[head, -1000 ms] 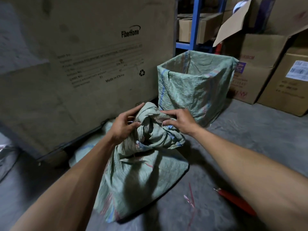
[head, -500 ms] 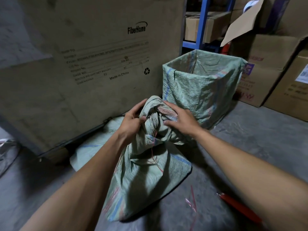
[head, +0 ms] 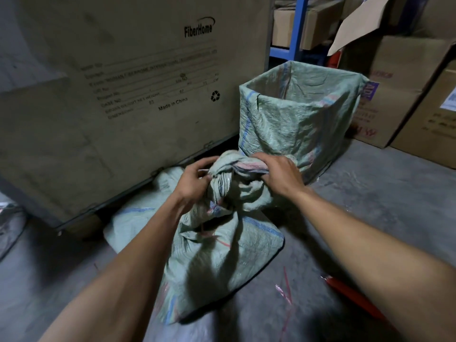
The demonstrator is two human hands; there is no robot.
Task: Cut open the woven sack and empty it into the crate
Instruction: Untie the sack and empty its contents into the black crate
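A pale green woven sack stands on the concrete floor in front of me, its top bunched into a twisted neck. My left hand grips the left side of that neck. My right hand grips the right side, fingers curled over the fabric. Just behind stands the crate, square and open-topped, lined with the same green woven material. Its inside is hidden from here.
A huge cardboard box fills the left and back. Another flat woven sack lies at its foot. A red-handled tool and pink string scraps lie on the floor to the right. Stacked cartons and a blue rack stand behind.
Both hands have lifted the sack's neck slightly and pulled it apart, my right hand shifting rightward toward the crate. The view has moved a little closer.
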